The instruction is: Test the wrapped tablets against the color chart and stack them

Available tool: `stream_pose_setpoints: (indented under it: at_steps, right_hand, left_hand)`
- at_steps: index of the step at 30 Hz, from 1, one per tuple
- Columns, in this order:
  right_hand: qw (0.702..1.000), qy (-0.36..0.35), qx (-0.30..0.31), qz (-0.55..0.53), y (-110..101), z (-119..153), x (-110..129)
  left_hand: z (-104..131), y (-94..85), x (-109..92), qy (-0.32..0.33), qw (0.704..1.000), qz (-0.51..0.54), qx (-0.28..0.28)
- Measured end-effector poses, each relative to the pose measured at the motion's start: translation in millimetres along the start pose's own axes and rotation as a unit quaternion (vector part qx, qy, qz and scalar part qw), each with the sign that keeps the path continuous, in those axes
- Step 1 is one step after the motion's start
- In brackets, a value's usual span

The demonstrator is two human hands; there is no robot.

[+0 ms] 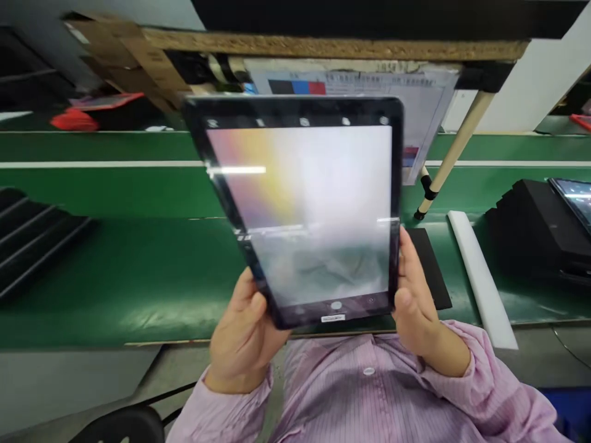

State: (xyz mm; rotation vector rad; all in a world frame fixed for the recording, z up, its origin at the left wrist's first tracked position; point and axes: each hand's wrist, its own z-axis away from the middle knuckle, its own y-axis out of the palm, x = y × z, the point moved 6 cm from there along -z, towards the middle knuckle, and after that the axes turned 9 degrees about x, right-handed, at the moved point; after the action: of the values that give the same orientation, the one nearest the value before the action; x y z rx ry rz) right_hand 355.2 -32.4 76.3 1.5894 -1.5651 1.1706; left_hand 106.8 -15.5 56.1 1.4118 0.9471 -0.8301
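Observation:
Between my two hands a black-framed tablet (323, 209) is held up in front of me, its lit screen facing me. A blurred camera picture with yellow, pink and white patches fills the screen, and a round shutter button shows near its lower edge. My left hand (247, 335) grips the lower left corner, thumb on the front edge. On the lower right edge my right hand (415, 301) is closed, its thumb along the side. The fingers behind the tablet are hidden.
A green workbench (138, 277) runs across the view. Stacked black items (37, 240) lie left; at right are a white strip (482, 277), a dark flat piece (429, 271) and a black stack (530, 240) bearing another tablet (575, 200). Overhead is a wooden shelf (332, 46) on a pole (455, 147).

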Motion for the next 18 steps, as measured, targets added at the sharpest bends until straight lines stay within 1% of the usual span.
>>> stream_pose_setpoints:
  at_steps: [2, 4, 6, 8, 9, 10, 12, 13, 15, 18]
  right_hand:
    - [0.995, -0.002, -0.045, -0.088, 4, -8, -7]
    - [0.982, 0.002, -0.066, -0.176, 6, -18, -16]
    - [0.968, 0.024, -0.079, -0.236, 8, -27, -25]
    - [0.96, 0.046, -0.085, -0.264, 8, -34, -32]
    - [0.958, 0.057, -0.086, -0.268, 8, -36, -34]
    - [0.957, 0.066, -0.086, -0.27, 7, -38, -37]
    - [0.953, 0.082, -0.083, -0.279, 4, -39, -42]
    - [0.951, 0.087, -0.082, -0.285, 3, -40, -44]
    - [0.947, 0.099, -0.078, -0.297, 0, -40, -49]
    - [0.94, 0.126, -0.073, -0.31, -1, -39, -53]
  left_hand:
    - [-6, 1.6, 2, 0.005, 1.0, 0.006, 0.011]
    - [-11, 3.3, 4, 0.042, 0.999, 0.006, 0.012]
    - [-13, 5.4, 7, 0.105, 0.994, -0.009, 0.007]
    - [-12, 10.0, 10, 0.175, 0.981, -0.079, 0.013]
    - [-10, 13.7, 12, 0.21, 0.968, -0.139, 0.022]
    - [-8, 17.9, 12, 0.242, 0.947, -0.209, 0.031]
    - [-3, 25.9, 14, 0.287, 0.894, -0.341, 0.04]
    - [-1, 28.8, 14, 0.301, 0.87, -0.389, 0.037]
    - [1, 32.2, 13, 0.313, 0.838, -0.447, 0.02]
    - [2, 36.2, 13, 0.308, 0.811, -0.497, 0.001]
